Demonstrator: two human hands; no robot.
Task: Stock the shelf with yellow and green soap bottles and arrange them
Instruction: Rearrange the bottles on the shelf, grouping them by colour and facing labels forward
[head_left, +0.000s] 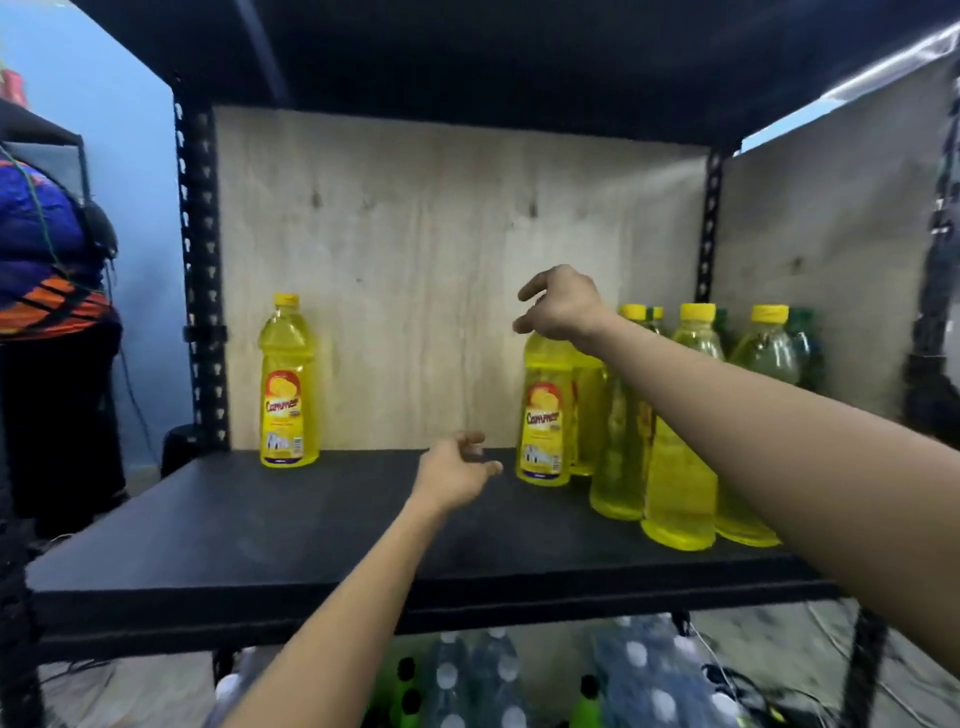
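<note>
Both grips loose and empty over the black shelf board (260, 525).
Right hand (563, 306) hovers atop a labelled yellow plastic soap bottle (544, 415); left hand (457, 475) at its 9 o'clock.

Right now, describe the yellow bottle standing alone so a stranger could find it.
Look at the black shelf board backed by pale plywood. Near its back left corner stands a lone yellow soap bottle, upright, label facing out. Unlike the bottles crowded on the right, it has bare shelf around it and no hand near it.
</note>
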